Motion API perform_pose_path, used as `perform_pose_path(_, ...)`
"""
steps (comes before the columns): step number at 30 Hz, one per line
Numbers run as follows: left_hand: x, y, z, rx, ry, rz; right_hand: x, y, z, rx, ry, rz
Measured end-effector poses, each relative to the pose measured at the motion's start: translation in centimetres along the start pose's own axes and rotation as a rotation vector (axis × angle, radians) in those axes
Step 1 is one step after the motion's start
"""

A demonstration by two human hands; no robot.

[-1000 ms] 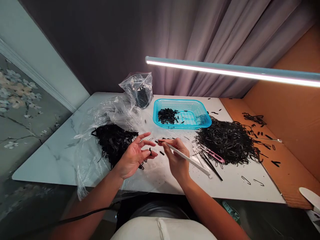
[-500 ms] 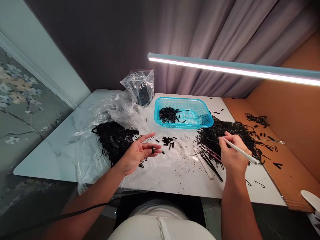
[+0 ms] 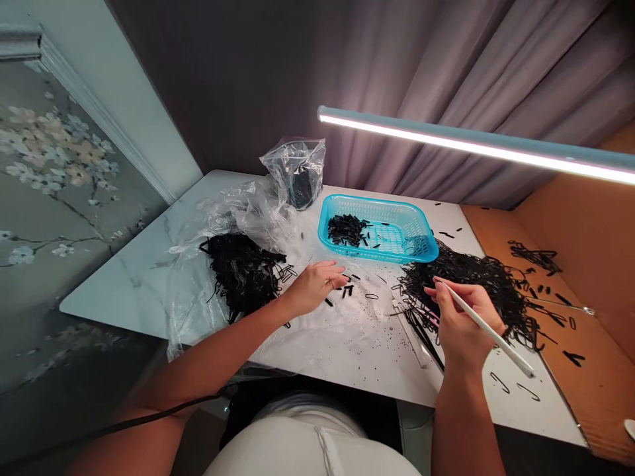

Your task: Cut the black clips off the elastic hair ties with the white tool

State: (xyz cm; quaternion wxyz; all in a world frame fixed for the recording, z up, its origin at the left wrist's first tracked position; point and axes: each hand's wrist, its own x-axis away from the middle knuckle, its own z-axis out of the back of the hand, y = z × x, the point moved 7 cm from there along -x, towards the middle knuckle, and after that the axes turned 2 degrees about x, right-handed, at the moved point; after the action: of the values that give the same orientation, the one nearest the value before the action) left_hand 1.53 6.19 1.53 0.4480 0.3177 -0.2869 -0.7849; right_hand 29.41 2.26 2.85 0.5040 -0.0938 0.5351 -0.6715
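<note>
1. A marble-patterned surface (image 3: 116, 294) is carrying the work, with a cardboard sheet (image 3: 585, 390) running along its right side and a clear plastic sheet (image 3: 191, 291) bunching at left.
2. Tangled heaps of black loops (image 3: 241, 274) (image 3: 469, 281) are flanking both hands.
3. A teal basket (image 3: 360, 200) is holding a small pile of black pieces (image 3: 346, 230).
4. The right hand (image 3: 461, 324) is pinching a white rod (image 3: 489, 334) beside the right heap; a snagged tip could be dragging loops loose.
5. The left hand (image 3: 315, 287) is curling palm-down near scattered black bits (image 3: 347, 289), its grip hidden; a careless sweep could be losing them among the plastic folds.
</note>
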Motion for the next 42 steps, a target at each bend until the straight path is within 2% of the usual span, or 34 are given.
perform_pose_path(2, 0.9, -0.4, 2.3, -0.031, 0.014, 0.056, 0.3, -0.5, -0.5, -0.038, -0.02, -0.009)
perform_pose_path(4, 2.1, -1.6, 5.3, -0.123, 0.044, 0.128, 0.5, -0.8, -0.8, -0.064, -0.027, -0.012)
perform_pose_path(6, 3.1, -2.8, 8.1, -0.382, 0.047, 0.141, 0.6, -0.9, -1.2, -0.114, -0.046, -0.026)
perform_pose_path(7, 3.6, -3.7, 9.1, -0.534, 0.013, 0.183, 0.8, -1.0, -1.5, -0.139, -0.061, -0.036)
perform_pose_path(9, 4.5, -5.6, 10.1, -0.697, -0.061, 0.304, 1.3, -1.3, -2.5, -0.188, -0.11, -0.056)
perform_pose_path(12, 5.1, -6.8, 10.0, -0.717, -0.086, 0.367, 2.6, -2.5, -4.6, -0.301, -0.236, -0.076)
perform_pose_path(15, 5.0, -6.4, 9.5, -0.708, -0.002, 0.329, 4.4, -4.2, -7.0, -0.404, -0.414, -0.1)
perform_pose_path(18, 5.0, -5.9, 9.8, -0.666, 0.074, 0.283, 6.0, -6.1, -8.6, -0.381, -0.568, -0.08)
perform_pose_path(23, 5.8, -5.7, 11.7, -0.296, 0.228, 0.302, 7.5, -7.8, -9.5, -0.357, -0.66, -0.055)
perform_pose_path(25, 6.2, -5.7, 11.6, -0.093, 0.241, 0.339, 8.1, -7.9, -10.0, -0.439, -0.677, -0.112)
perform_pose_path(27, 6.4, -5.5, 11.0, 0.021, 0.226, 0.352, 8.7, -8.0, -10.9, -0.546, -0.72, -0.174)
perform_pose_path(30, 6.4, -5.0, 10.5, -0.158, 0.218, 0.294, 9.7, -8.5, -12.3, -0.637, -0.816, -0.214)
perform_pose_path(32, 6.2, -5.0, 10.2, -0.348, 0.198, 0.255, 10.1, -8.8, -12.9, -0.624, -0.857, -0.198)
perform_pose_path(34, 5.9, -5.4, 9.9, -0.447, 0.158, 0.245, 10.2, -8.9, -13.1, -0.564, -0.863, -0.152)
perform_pose_path(39, 4.2, -6.9, 9.3, -0.48, 0.061, 0.252, 9.8, -9.1, -13.3, -0.372, -0.863, -0.017)
perform_pose_path(42, 2.3, -7.8, 9.8, -0.471, 0.003, 0.229, 9.2, -10.5, -14.6, -0.321, -0.925, 0.071)
